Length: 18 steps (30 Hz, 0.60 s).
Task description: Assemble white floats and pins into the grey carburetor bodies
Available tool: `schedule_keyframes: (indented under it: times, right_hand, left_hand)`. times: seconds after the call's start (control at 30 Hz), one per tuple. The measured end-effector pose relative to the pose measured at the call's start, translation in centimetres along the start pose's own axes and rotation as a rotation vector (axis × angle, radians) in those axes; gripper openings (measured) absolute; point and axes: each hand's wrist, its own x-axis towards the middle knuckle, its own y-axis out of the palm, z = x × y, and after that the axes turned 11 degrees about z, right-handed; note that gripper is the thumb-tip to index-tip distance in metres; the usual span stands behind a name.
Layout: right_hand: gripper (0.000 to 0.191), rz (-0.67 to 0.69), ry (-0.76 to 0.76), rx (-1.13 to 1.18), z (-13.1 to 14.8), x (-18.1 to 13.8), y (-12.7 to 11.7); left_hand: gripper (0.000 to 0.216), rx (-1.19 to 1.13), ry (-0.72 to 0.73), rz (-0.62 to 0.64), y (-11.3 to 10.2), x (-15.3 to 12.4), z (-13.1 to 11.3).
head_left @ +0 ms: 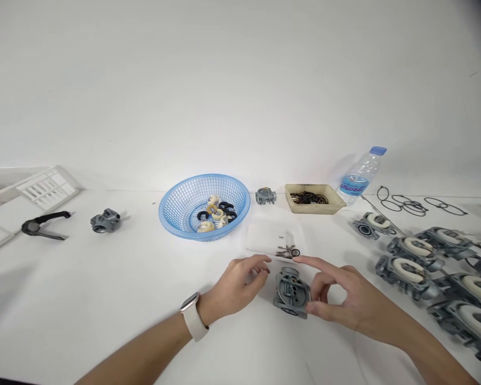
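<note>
A grey metal housing [291,291] with several holes in its face lies on the white table between my hands. My right hand [339,297] grips its right side with thumb and curled fingers, the index finger stretched out above it toward a small black ring [295,252]. My left hand [238,286], a white watch on its wrist, hovers just left of the housing with fingers loosely curled and apart, holding nothing that I can see. A small pile of screws [284,250] lies on a clear plastic sheet just beyond.
A blue basket [184,206] with cream and black parts stands at centre. A beige tray of black rings [328,206], a water bottle [361,176] and loose rings [412,206] are at the right rear. Several finished housings [417,267] line the right. Pliers [44,224] and another grey part [105,220] lie left.
</note>
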Motion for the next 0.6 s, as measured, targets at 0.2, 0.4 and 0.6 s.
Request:
schedule_keyframes:
  times: [0.2,0.4,0.6]
  right_hand:
    - [0.052,0.088,-0.073,0.090,0.0,-0.9,-0.1]
    - [0.027,-0.101,-0.317,0.174,-0.4,0.7,-0.1]
    - [0.023,-0.236,-0.364,-0.081,4.9,3.7,-2.5]
  left_hand:
    - [0.077,0.109,0.008,0.137,0.7,-0.2,-1.2]
    - [0.061,0.175,0.002,0.105,1.7,0.2,-0.5]
    - [0.067,0.254,0.052,0.096,1.5,0.1,0.1]
